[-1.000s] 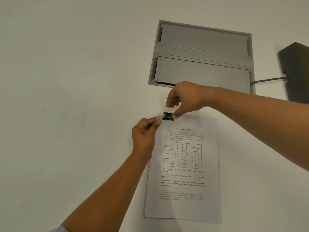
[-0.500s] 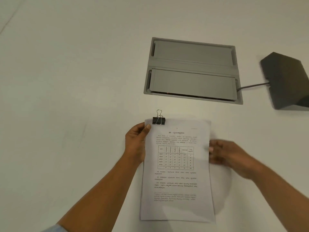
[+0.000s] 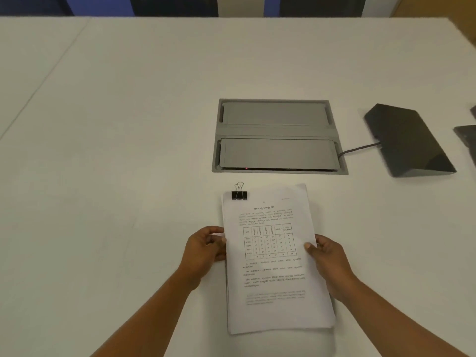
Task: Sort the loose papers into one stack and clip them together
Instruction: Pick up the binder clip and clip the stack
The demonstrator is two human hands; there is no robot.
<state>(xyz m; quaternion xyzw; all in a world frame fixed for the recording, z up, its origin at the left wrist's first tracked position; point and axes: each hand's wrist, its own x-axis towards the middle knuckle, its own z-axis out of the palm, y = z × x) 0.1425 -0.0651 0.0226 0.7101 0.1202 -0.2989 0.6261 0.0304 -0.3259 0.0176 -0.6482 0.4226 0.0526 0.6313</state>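
Hands: left hand (image 3: 206, 249) and right hand (image 3: 328, 264) gripping paper stack (image 3: 273, 258) by its sides; single corner binder clip (image 3: 239, 195) may let sheets fan.

Clipped stack (image 3: 273, 256) btwn both hands' grip.

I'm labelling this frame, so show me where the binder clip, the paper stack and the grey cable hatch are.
binder clip (image 3: 239, 195): head view, on its black body.
paper stack (image 3: 273, 269): head view, on the printed top sheet.
grey cable hatch (image 3: 278, 153): head view, on its nearer lid.
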